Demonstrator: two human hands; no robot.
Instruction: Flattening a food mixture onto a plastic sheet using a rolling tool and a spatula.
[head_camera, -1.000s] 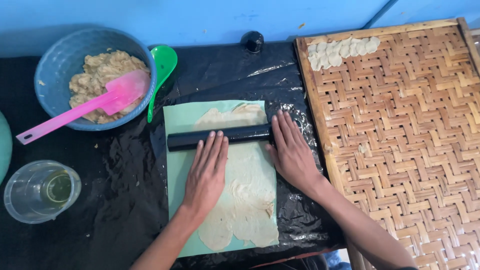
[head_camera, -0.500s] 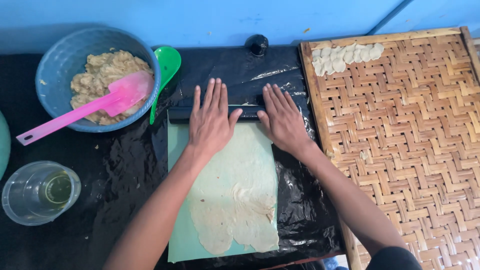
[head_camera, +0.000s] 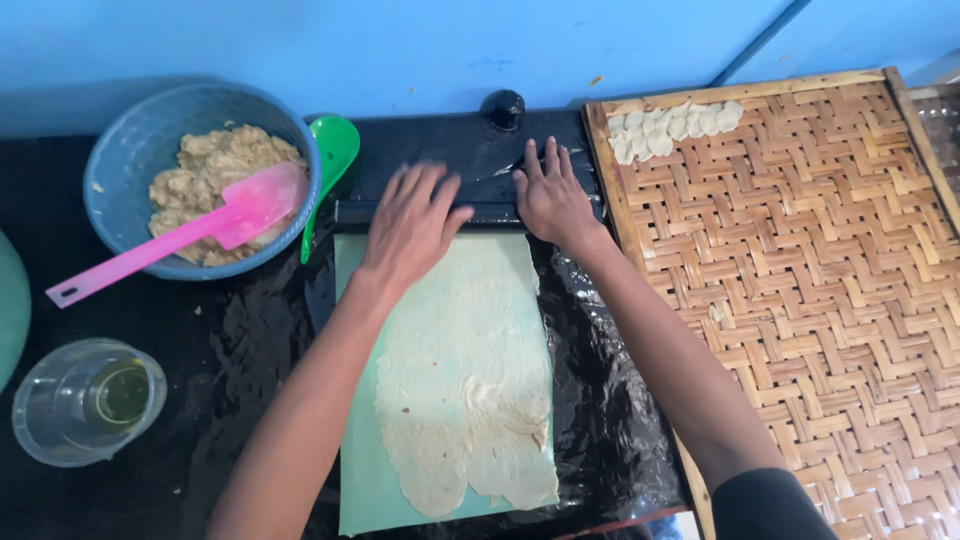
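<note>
2 flat open palms, left hand (head_camera: 408, 225) and right hand (head_camera: 549, 197), press black roller (head_camera: 350, 212) beyond dough sheet (head_camera: 465, 370)

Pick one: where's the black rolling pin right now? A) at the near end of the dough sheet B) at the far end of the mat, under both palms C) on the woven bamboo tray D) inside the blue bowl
B: the black rolling pin lies across the far edge of the green mat, with the left hand and right hand flat on it, beyond the dough sheet.
</note>
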